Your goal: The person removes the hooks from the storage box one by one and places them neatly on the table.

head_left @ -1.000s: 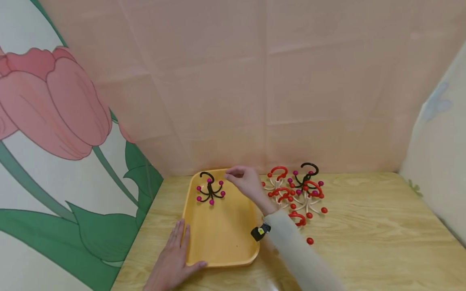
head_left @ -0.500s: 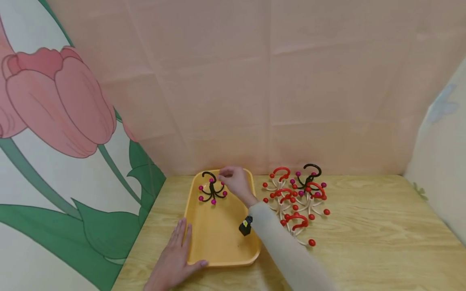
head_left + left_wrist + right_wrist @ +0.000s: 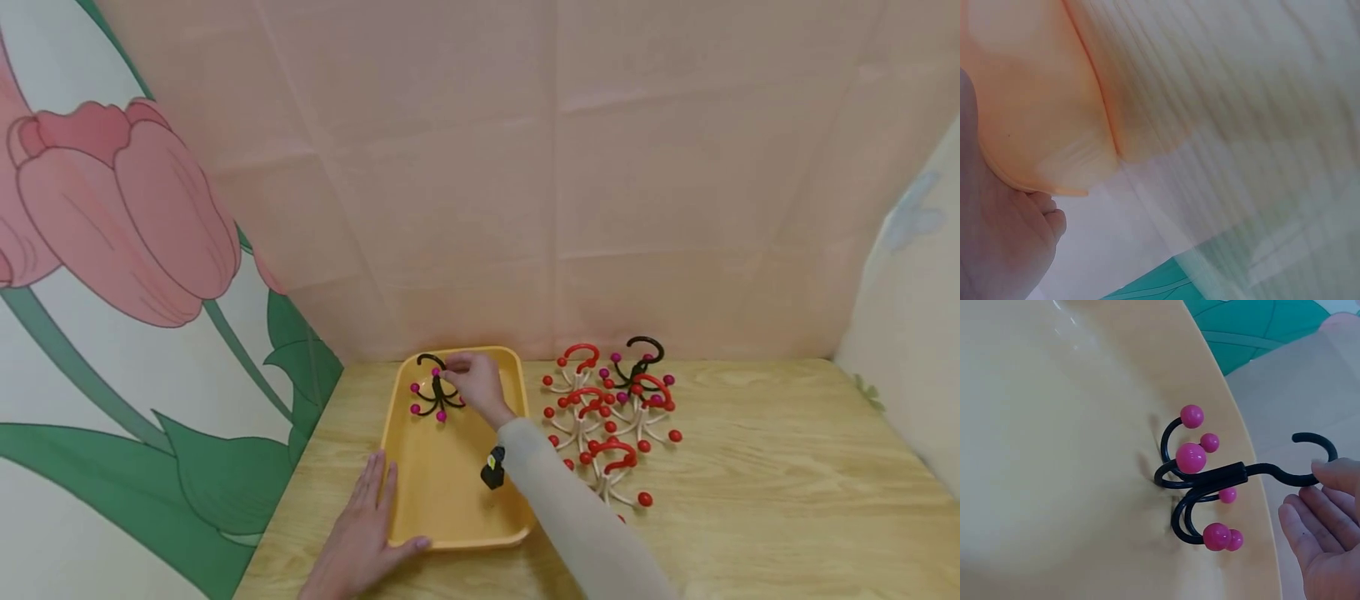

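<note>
A black multi-prong hanging hook (image 3: pixel 438 392) with pink ball tips stands upright near the far left of a yellow tray (image 3: pixel 450 500). My right hand (image 3: pixel 477 385) is at its curved top. Seen from the right wrist, the thumb overlaps the bend of the black hook (image 3: pixel 1219 475) and the fingers (image 3: pixel 1325 519) lie around and below it, in a light pinch. My left hand (image 3: pixel 356 529) lies flat against the tray's near left corner, fingers along the left wall and thumb on the front rim. Part of that hand (image 3: pixel 1007 237) shows beside the tray (image 3: pixel 1041 125) in the left wrist view.
Several white-pronged hooks with red tops and red balls (image 3: pixel 577 427) are clustered right of the tray. Behind them stands another black hook with pink balls (image 3: pixel 637 371). A pink cloth wall (image 3: pixel 600 208) rises at the table's back, with a tulip-printed panel (image 3: pixel 150 250) at the left.
My right hand and forearm have moved left over the tray until the fingers reach the top of the black hook. The left hand has kept its place at the tray corner.
</note>
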`<state>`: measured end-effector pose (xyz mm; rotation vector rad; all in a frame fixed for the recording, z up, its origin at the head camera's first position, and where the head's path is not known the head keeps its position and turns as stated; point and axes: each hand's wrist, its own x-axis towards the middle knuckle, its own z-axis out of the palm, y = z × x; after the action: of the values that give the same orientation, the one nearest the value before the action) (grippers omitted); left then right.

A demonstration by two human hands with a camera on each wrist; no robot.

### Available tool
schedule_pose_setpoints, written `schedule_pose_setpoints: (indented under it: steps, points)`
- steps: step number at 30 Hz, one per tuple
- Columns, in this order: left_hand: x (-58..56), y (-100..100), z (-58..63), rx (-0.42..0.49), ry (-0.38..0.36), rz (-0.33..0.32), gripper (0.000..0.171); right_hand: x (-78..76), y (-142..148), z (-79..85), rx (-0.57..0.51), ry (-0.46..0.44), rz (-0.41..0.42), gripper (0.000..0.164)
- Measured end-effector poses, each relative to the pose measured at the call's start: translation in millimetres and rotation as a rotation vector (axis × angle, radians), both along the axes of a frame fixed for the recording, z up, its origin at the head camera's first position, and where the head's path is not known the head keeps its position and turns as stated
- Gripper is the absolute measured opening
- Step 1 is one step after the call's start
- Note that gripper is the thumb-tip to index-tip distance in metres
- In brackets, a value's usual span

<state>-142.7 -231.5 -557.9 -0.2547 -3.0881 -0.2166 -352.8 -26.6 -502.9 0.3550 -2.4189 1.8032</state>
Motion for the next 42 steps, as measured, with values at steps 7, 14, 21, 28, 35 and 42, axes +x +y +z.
schedule_pose_setpoints:
  steps: [7, 14, 21, 28, 35, 42]
  points:
    - [-1.1, 1.8, 2.2, 0.002, -0.038, 0.017, 0.123, -2.5, -3.1, -4.8, 0.012, -0.016, 0.003, 0.018]
    - [-1.8, 1.2, 1.6, 0.011, -0.048, 0.02, 0.123, -7.4, -6.7, -8.8, 0.004, 0.012, -0.001, 0.015]
    - [-2.3, 1.8, -1.5, -0.003, -0.038, 0.019, 0.123, -8.6, -6.6, -11.1, -0.004, 0.008, -0.016, 0.016]
    - [-2.7, 2.2, -0.6, 0.014, -0.057, 0.035, 0.124, -11.3, -8.8, -11.0, -0.002, -0.01, -0.006, 0.019]
    - [0.3, 2.5, -1.5, 0.039, -0.057, 0.034, 0.122, -11.3, -10.3, -12.7, -0.021, -0.009, 0.003, 0.021]
    - [-0.7, 3.8, 3.2, 0.047, -0.084, 0.05, 0.122, -10.4, -9.5, -14.0, -0.083, -0.009, 0.056, 0.019]
